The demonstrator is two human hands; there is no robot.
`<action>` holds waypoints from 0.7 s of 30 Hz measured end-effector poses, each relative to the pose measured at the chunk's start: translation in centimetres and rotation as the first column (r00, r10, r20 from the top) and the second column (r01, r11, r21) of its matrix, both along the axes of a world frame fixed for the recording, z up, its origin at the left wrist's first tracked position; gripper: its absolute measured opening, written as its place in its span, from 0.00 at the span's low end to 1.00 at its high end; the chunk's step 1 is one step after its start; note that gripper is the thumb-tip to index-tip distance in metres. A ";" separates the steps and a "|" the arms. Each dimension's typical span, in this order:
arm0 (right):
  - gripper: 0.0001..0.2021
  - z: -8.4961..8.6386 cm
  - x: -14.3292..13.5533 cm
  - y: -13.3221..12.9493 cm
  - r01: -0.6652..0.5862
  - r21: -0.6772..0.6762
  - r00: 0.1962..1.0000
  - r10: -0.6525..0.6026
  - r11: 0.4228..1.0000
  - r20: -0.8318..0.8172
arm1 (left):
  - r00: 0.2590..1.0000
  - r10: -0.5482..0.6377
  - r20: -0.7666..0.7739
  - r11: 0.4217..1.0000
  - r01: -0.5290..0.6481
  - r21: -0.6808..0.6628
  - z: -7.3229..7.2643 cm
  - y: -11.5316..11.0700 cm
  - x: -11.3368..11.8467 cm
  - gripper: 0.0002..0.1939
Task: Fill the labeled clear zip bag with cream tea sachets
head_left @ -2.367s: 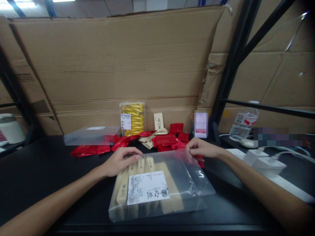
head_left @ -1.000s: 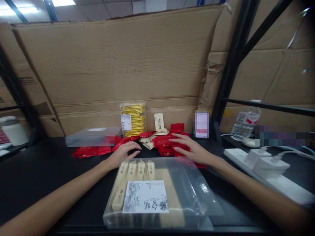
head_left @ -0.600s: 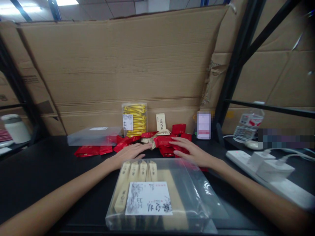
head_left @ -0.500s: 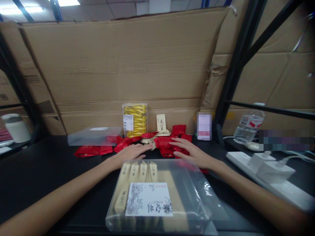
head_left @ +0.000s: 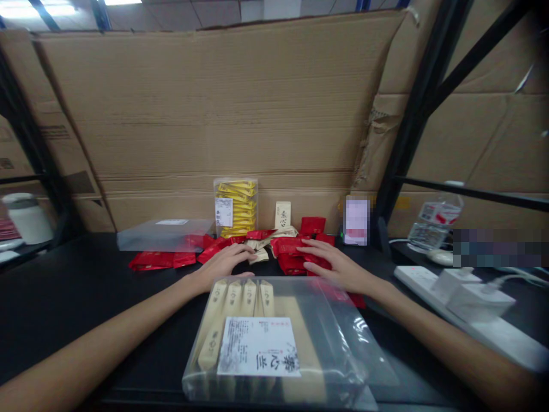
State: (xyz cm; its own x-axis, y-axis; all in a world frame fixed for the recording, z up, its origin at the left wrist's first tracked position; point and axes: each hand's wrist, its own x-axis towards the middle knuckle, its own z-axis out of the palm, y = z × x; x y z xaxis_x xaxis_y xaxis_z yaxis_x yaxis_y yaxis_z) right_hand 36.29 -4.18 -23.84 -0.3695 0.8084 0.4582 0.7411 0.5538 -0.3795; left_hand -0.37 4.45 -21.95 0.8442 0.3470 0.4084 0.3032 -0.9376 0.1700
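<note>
A clear plastic box (head_left: 330, 343) with several cream packets and a white label (head_left: 259, 346) lies at the front of the black table. Behind it, my left hand (head_left: 225, 263) has its fingers apart and curved, the fingertips beside a cream packet (head_left: 259, 256). My right hand (head_left: 332, 264) is spread, its fingers over the red packets (head_left: 290, 247); it grips nothing. More red packets (head_left: 158, 261) lie to the left, partly behind a second clear box (head_left: 148, 236). A cream packet (head_left: 282, 215) stands upright behind the pile.
An upright clear box of yellow packets (head_left: 244, 209) and a phone (head_left: 356, 220) stand by the cardboard wall (head_left: 231, 109). At right are a power strip (head_left: 467, 303) and a water bottle (head_left: 433, 220); at far left, a white cup (head_left: 30, 220).
My left hand has drawn back slightly to the left, its fingers more curved, and a cream packet by its fingertips shows more. My right hand has barely moved.
</note>
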 end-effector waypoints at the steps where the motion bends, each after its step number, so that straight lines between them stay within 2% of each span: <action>1: 0.22 0.1 0.0 -0.1 0.008 0.004 1.000 -0.008 1.000 -0.005 | 1.000 0.009 0.012 1.000 -0.009 0.001 -0.1 0.0 -0.1 0.18; 5: 0.18 0.8 -0.2 -0.6 0.028 0.040 0.996 -0.024 0.999 -0.087 | 0.996 0.075 0.038 0.997 -0.076 0.004 -0.2 -0.1 -0.3 0.18; 8: 0.19 1.6 -0.6 -1.1 -0.002 0.013 0.966 0.005 1.000 -0.257 | 0.994 0.103 0.038 0.995 -0.103 0.014 -0.2 -0.1 -0.4 0.16; 11: 0.22 2.3 -1.1 -1.8 -0.073 -0.024 0.867 0.052 0.997 -0.496 | 0.997 0.078 0.026 0.994 -0.080 0.069 -0.1 0.1 -0.5 0.14; 13: 0.21 2.7 -1.5 -2.3 -0.131 -0.021 0.799 0.093 0.991 -0.594 | 0.998 0.055 0.019 0.993 -0.057 0.108 0.1 0.1 -0.7 0.13; 17: 0.14 3.6 -2.6 -3.5 -0.224 -0.014 0.754 0.164 0.975 -0.636 | 0.995 0.031 0.094 0.996 -0.038 0.079 1.3 -0.7 -1.1 0.13; 21: 0.14 3.9 -3.6 -4.2 -0.187 -0.045 0.784 0.121 0.981 -0.609 | 0.961 0.048 0.274 0.999 -0.049 -0.004 2.8 -2.0 -1.5 0.10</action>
State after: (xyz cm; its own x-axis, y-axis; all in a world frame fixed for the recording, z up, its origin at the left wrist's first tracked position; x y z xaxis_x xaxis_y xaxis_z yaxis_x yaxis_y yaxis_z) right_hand 32.68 -8.38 -19.93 -0.1689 0.8168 0.5516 0.2526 0.5768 -0.7768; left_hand -1.91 2.41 -19.15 0.6823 0.3835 0.6224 0.2905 -0.9235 0.2506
